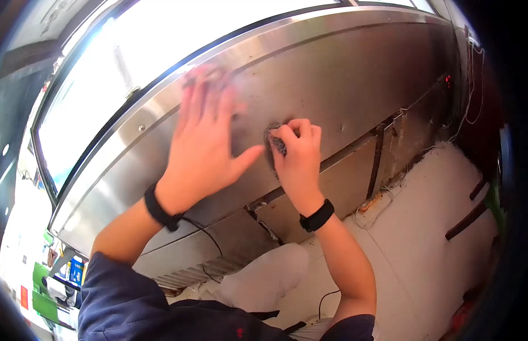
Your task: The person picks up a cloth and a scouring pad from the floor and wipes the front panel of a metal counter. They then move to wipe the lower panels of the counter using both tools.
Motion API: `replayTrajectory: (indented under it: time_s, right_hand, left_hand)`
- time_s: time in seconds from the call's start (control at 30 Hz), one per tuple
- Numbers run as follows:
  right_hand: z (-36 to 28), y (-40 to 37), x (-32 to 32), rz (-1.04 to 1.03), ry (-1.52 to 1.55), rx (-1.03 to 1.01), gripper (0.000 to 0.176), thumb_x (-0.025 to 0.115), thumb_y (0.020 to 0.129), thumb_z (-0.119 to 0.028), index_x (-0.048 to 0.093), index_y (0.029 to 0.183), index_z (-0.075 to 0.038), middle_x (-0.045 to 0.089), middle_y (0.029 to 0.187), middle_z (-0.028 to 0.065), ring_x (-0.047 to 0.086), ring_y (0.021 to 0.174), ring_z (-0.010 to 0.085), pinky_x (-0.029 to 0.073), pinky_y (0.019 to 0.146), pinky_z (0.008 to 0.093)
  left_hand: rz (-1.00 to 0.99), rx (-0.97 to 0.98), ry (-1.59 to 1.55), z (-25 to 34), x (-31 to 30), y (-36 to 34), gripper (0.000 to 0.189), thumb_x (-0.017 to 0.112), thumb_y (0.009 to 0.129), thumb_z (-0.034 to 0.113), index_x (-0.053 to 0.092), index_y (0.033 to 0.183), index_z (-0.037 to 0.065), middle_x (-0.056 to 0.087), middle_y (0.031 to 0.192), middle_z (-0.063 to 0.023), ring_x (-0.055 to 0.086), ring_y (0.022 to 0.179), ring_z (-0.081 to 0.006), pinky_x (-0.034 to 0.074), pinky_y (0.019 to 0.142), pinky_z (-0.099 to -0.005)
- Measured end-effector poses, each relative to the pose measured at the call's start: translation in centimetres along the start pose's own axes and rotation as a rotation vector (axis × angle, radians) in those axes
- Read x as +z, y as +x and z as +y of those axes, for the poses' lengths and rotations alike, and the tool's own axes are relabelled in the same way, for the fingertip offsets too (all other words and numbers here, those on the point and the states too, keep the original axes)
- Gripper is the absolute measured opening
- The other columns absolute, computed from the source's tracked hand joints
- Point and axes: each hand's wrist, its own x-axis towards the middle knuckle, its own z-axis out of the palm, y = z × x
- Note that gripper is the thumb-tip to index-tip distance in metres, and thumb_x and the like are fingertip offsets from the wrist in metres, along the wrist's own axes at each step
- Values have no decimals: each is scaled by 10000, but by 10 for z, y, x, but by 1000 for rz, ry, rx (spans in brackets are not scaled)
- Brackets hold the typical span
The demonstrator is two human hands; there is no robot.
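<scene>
My right hand (301, 162) pinches a dark grey wire scourer (273, 136) between thumb and fingers, against the face of a stainless steel panel (332, 79). My left hand (204, 150) is open, fingers spread, in front of the panel to the left of the scourer. Its fingertips come near the upper edge, where a blurred reflection of the hand shows in the metal. Whether the left palm touches the steel cannot be made out. Both wrists wear black bands. Faint marks and small dents dot the panel.
Glass (161, 28) runs along the panel's top edge. Below, a rusty seam and vents (201, 273) line the unit's base above a pale floor (411, 250). A black cable (210, 233) hangs under my left wrist. Green chairs (45, 307) stand far left; loose wires (471, 85) hang right.
</scene>
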Motion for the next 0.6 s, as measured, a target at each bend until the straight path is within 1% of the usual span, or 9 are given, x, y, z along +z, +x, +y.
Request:
replayTrajectory:
  time_s: [0.03,0.1,0.13,0.2,0.3,0.4,0.47,0.53,0.6]
  right_hand:
    - [1,0,1,-7,2,-10,273,802,718,-20,686,927,-150,577,1029,53,543,989,327,518,759,425]
    - [5,-4,0,-32,12,-28,270,792,726,-17,688,930,-160,575,1027,45,546,985,325,520,749,416]
    - [6,-2,0,-19,-2,-30,270,792,726,-17,688,930,-160,575,1027,45,546,985,325,520,749,416]
    - [4,-4,1,-32,12,-15,258,780,736,-15,674,927,-152,576,1029,42,548,984,324,521,752,419]
    - [4,-1,-1,-56,-30,-39,256,778,742,-19,655,925,-148,576,1031,43,546,983,320,523,762,424]
    - [6,-1,-8,-63,-2,-61,253,771,749,-16,642,923,-148,575,1020,41,543,980,316,527,756,424]
    - [15,-10,-8,-65,-7,-48,255,770,749,-13,642,922,-149,575,1015,40,543,981,315,529,750,421]
    - [20,-9,-7,-66,-5,-73,256,768,748,-9,642,921,-150,576,1011,39,543,981,314,531,744,417]
    - [20,-14,-9,-96,-12,-41,261,767,743,-3,641,919,-149,579,1008,35,542,982,312,534,733,413]
  left_hand:
    - [6,13,-2,-3,-3,-11,1030,781,807,450,291,1541,-82,358,1563,-307,271,1468,-535,210,1227,-589]
    - [-42,-88,67,-5,-6,-25,1013,816,763,451,364,1485,-98,421,1488,-301,310,1448,-503,229,1223,-576]
    - [-30,-76,60,-4,-3,-16,1013,816,763,451,364,1485,-98,421,1488,-301,310,1448,-503,229,1223,-576]
    - [67,8,33,-2,-3,1,1008,787,809,417,292,1564,-32,357,1573,-291,260,1478,-524,211,1232,-577]
    - [129,29,1,4,4,40,993,777,823,405,285,1568,-32,352,1577,-290,247,1486,-523,209,1237,-570]
    - [84,15,68,-1,1,17,985,760,844,407,268,1573,-36,353,1575,-294,243,1485,-526,203,1237,-570]
    - [4,-19,114,-9,0,-25,996,758,846,412,256,1573,-50,348,1580,-293,253,1484,-516,189,1241,-568]
    - [-57,-186,190,-16,-1,-51,999,758,850,406,248,1577,-52,332,1593,-295,248,1485,-523,183,1242,-566]
    - [-47,-217,183,-12,-7,-48,993,755,853,412,259,1574,-57,333,1592,-299,248,1485,-527,181,1244,-561]
